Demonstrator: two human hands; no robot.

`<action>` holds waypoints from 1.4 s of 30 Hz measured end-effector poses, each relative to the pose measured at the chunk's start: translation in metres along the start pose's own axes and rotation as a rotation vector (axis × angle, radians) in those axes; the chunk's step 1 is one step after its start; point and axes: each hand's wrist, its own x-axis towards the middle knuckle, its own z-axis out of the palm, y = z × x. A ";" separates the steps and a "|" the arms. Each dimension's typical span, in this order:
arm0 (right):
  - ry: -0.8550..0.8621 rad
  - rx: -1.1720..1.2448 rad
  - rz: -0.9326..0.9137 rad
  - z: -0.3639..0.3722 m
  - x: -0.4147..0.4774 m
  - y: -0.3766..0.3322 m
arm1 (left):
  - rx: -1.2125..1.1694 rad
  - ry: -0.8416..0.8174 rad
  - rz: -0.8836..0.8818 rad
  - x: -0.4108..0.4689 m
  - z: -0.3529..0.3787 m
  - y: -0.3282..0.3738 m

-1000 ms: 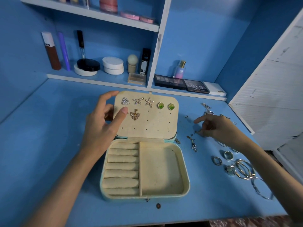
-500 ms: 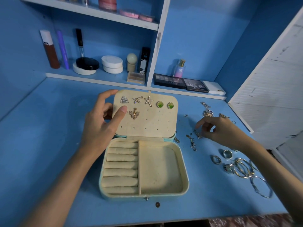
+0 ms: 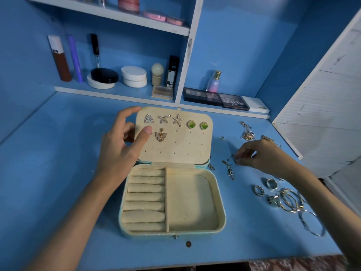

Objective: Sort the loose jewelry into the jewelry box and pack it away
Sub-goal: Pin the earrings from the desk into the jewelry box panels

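Blue table point(image 3: 58, 173) under a blue shelf point(image 3: 117, 92) of cosmetics. The box point(image 3: 220, 212) stands open in the middle, close to the near edge, and its lid point(image 3: 185, 149) is raised toward the far edge.

The left hand point(image 3: 117, 151) grips the left edge of the lid, thumb on the inner face and fingers behind. It has not moved in the last second. The change is on the right side. A second ago the right hand point(image 3: 257, 155) pointed with a straight finger over the loose earrings point(image 3: 230, 171) just beside the right side of the box. Now its fingertips are drawn together and pinch one small piece point(image 3: 235, 160) there. I cannot tell if this piece has already left the table. I judge that the next earring is chosen and should go to the lid, where many holes are free.

Now the count. Six earrings point(image 3: 177, 120) sit on the lid, five in the upper row and one butterfly point(image 3: 160, 135) below them. The box has seven rolls point(image 3: 145, 196) on its left side, with no ring on them yet, and one compartment point(image 3: 191, 202) on its right side, with nothing in it.

Along the right edge of the table I count three rings point(image 3: 272, 183) plainly, perhaps a fourth small one behind. The bangles point(image 3: 289, 200) overlap near the near right corner, so I cannot give their number. One heap of chains point(image 3: 247, 133) lies toward the far right corner. I judge that most of the sorting is not yet done.
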 end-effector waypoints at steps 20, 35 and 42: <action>0.197 0.092 -0.054 0.006 -0.008 -0.007 | -0.014 0.001 0.006 0.000 -0.001 0.000; 0.330 0.660 -0.103 0.001 -0.021 -0.077 | -0.013 0.002 0.007 -0.001 -0.001 0.000; 0.285 0.698 -0.198 0.012 -0.023 -0.107 | -0.004 0.004 0.028 0.000 -0.001 0.000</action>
